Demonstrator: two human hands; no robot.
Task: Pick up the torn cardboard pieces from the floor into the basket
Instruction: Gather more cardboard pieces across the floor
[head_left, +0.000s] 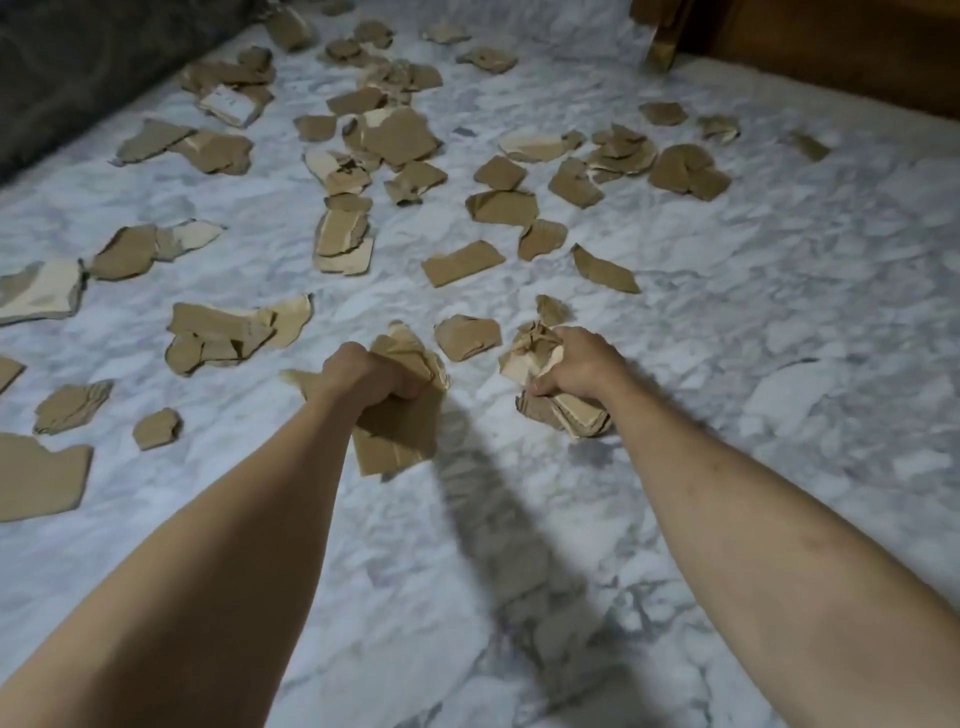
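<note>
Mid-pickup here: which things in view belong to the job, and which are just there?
Job:
left hand gripping cardboard pieces
right hand gripping a cardboard wad
scattered scraps on the floor

Just there:
dark upholstery
wooden furniture

No basket visible.

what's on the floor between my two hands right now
In the head view, one loose torn cardboard piece lies on the marble floor between the left hand and right hand, each gripping its own bundle.

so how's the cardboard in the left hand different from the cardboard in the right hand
The left hand grips flatter brown pieces, one broad sheet hanging below the fist. The right hand grips a crumpled wad, paler, with cream faces showing and stacked edges at the bottom. Both are torn cardboard, held above the marble floor.
</note>
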